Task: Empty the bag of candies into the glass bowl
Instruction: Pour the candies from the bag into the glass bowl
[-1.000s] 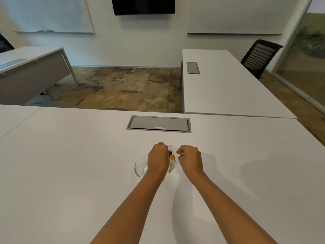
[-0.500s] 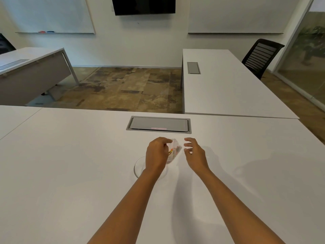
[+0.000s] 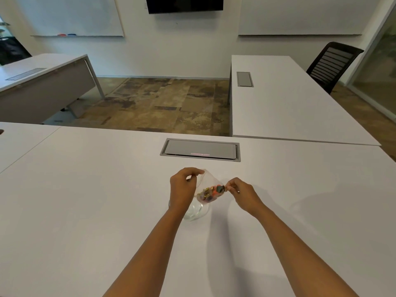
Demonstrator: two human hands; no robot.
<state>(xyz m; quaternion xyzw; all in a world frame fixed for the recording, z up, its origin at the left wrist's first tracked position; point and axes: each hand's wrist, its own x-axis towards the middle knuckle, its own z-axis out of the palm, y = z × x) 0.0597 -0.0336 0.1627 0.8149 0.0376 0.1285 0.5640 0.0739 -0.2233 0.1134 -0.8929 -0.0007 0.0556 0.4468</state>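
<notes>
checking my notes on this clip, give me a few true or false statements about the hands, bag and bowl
1. Both hands hold the bag of candies. True: the left hand pinches its top, the right hand its other end.
2. The candies already lie in the glass bowl. False: they are still inside the bag.
3. The bag is held just above the bowl. True.
4. The bowl sits on the table's grey hatch. False: it stands on the white table, nearer the person.
5. The bag is opaque. False: it is see-through.
</notes>
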